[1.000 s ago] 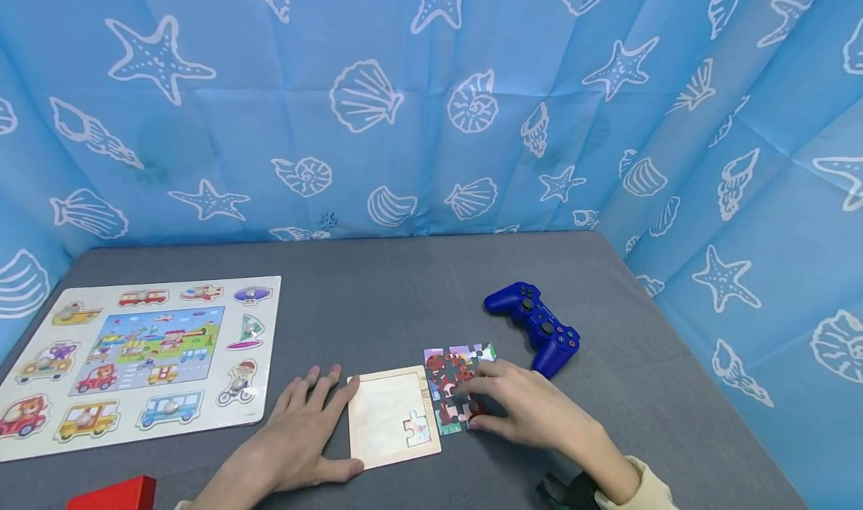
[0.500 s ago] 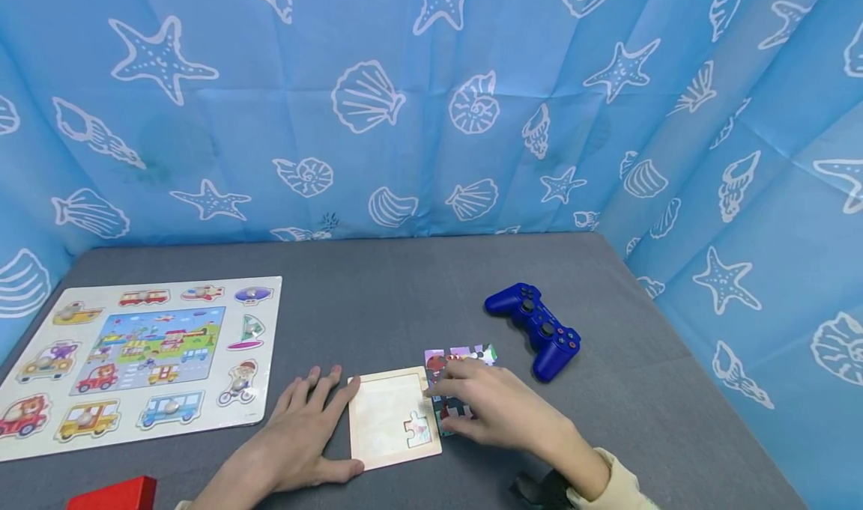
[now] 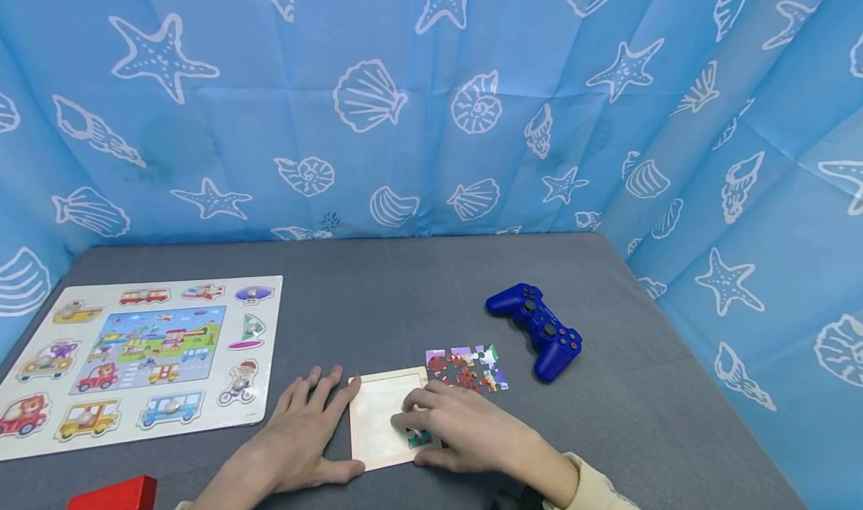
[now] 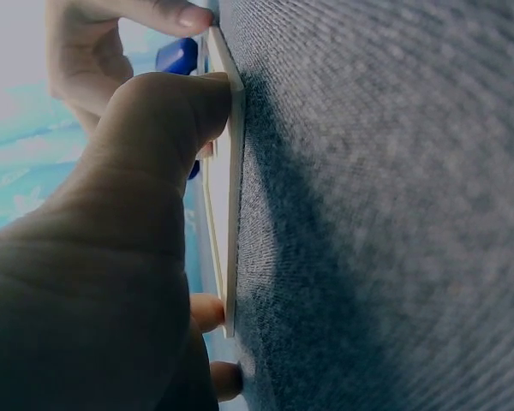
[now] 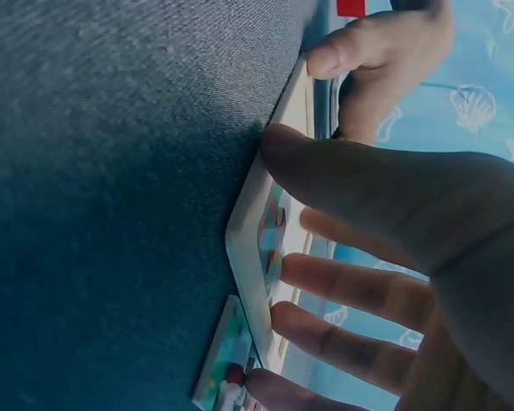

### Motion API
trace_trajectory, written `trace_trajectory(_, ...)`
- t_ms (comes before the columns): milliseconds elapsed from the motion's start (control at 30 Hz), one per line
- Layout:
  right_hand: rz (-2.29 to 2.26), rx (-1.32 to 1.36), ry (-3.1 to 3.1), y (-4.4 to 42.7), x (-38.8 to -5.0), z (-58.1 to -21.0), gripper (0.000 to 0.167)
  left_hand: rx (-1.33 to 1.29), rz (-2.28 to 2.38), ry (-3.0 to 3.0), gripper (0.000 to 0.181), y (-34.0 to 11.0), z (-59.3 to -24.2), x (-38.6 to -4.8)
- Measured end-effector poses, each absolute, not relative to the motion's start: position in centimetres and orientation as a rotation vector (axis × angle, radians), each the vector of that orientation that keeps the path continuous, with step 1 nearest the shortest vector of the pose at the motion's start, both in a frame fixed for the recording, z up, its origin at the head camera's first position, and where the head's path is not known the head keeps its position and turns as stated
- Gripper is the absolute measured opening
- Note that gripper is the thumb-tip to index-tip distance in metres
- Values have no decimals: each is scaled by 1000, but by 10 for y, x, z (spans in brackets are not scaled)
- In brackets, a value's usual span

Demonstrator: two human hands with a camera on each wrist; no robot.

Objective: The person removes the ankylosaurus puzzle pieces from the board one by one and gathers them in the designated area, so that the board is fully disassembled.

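Note:
In the head view a small square wooden puzzle tray (image 3: pixel 377 420) lies on the grey cloth. My left hand (image 3: pixel 297 431) rests flat at its left side, with thumb and index finger touching the near and far corners. My right hand (image 3: pixel 472 427) reaches over the tray's right edge. A colourful jigsaw piece (image 5: pixel 274 227) sits in the tray's near right corner, with right fingertips over and beside it. The right thumb touches the tray rim (image 5: pixel 248 205). More jigsaw pieces (image 3: pixel 465 368) lie joined or close together right of the tray, partly hidden by the right hand.
At the left lies a large vehicle knob puzzle board (image 3: pixel 155 360). A red box (image 3: pixel 114 493) shows at the near left edge. Beyond the jigsaw pieces, at the right, is a blue game controller (image 3: pixel 536 330). A blue seashell curtain (image 3: pixel 431 120) stands behind the table.
My right hand has moved left from the jigsaw pieces onto the tray. A darker, greener patch now shows in the tray corner. My left hand has stayed put.

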State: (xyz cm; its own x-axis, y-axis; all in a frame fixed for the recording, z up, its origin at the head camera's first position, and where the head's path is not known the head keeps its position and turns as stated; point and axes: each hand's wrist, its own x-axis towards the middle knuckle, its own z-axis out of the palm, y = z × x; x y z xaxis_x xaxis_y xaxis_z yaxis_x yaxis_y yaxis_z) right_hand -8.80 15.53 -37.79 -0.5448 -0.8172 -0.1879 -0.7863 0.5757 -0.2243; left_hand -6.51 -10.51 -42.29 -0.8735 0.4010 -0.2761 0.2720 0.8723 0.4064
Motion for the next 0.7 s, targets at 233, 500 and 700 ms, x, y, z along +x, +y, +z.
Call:
trace_trajectory(233, -81, -1415, 2587, 156, -86, -379, 29, 509, 529, 2693, 114, -106, -423, -65)
trace_trajectory(500, -98, -1398, 2615, 156, -85, -380, 30, 506, 542, 2694, 114, -106, -423, -64)
trace_trajectory(700, -180, -1332, 2613, 157, -85, -380, 31, 502, 557, 2693, 113, -107, -424, -63)
